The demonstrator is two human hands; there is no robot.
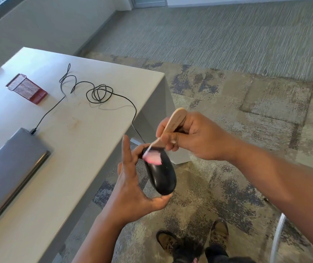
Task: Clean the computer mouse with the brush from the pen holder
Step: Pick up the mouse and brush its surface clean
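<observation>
Mouse (161, 175), black, sits off the table's edge, pinched between the left hand's (132, 188) thumb and fingertips, other fingers spread upward. Right hand (187, 135) fingers curl tight around the wooden brush (170, 128), pink bristles touching the mouse's far end.

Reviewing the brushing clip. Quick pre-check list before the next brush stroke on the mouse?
1. Left hand holds the mouse off the table: ok.
2. Right hand grips the brush by its wooden handle: ok.
3. Pink bristles on the mouse's front end: ok.
4. Cable has slack on the table: ok.
5. Dirt left on the mouse: cannot tell, blurred.
6. Pen holder upright for putting the brush back: not ok, it lies on its side.
</observation>
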